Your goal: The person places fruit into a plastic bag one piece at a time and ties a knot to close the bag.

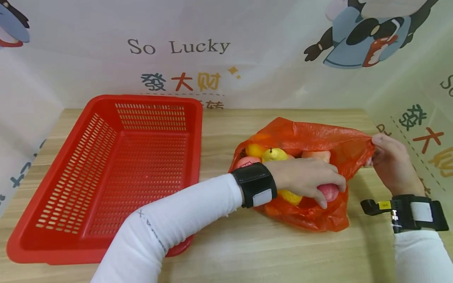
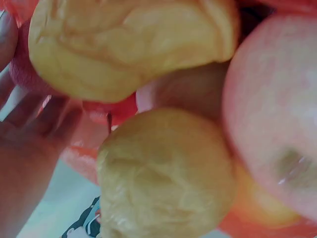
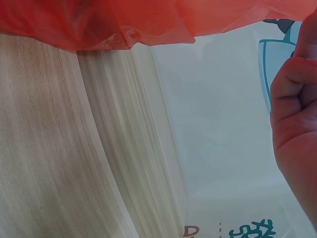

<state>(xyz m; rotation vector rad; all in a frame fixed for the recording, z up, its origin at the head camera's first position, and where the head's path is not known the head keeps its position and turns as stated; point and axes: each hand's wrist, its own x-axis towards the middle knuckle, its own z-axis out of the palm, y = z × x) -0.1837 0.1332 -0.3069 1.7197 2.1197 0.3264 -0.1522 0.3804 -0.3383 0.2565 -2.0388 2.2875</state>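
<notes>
A red plastic bag lies open on the table with several fruits in it. Over its mouth reaches my left hand, its fingers and thumb curled round a dark pink round fruit. My right hand pinches the bag's right edge. Inside the bag are a yellow pear with a stem, a yellow fruit and a pink fruit with a label. The left wrist view shows two wrinkled yellow fruits close up and a large pink fruit with a brown spot.
A red plastic basket with slotted walls stands left of the bag, my left sleeve crossing its near right corner. The wooden table meets a printed cloth at the back and sides.
</notes>
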